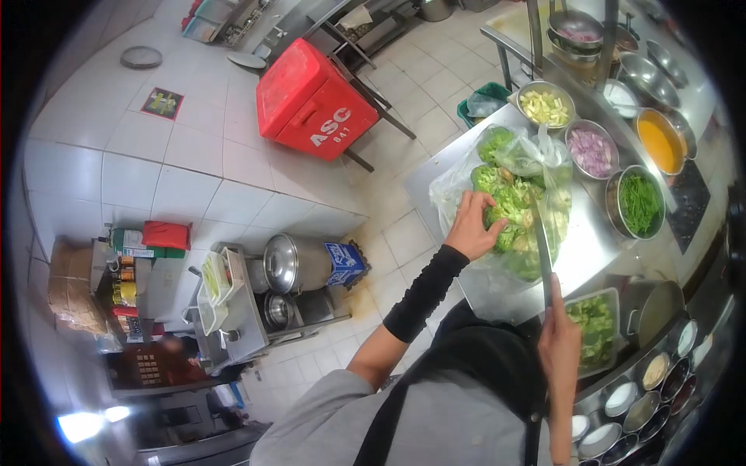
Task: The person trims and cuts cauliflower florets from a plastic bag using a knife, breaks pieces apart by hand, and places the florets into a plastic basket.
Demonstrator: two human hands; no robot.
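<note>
Green broccoli (509, 194) lies in and on clear plastic bags (456, 182) over a steel table (584, 233). The fingers of my left hand (472, 225) are bent onto the left side of the broccoli, thumb and fingertips on a piece. My right hand (559, 338) is wrapped round the handle of a long knife (542, 241). The blade points away from me along the right side of the broccoli, beside the plastic. Below the table edge, near my right hand, a clear container (594, 330) holds more broccoli pieces.
Bowls of pale chopped pieces (545, 107), chopped onion (592, 151), green beans (639, 203) and orange sauce (660, 142) line the table's right side. Small seasoning bowls (622, 398) stand lower right. A red box (315, 101) and a lidded steel pot (286, 264) are further left.
</note>
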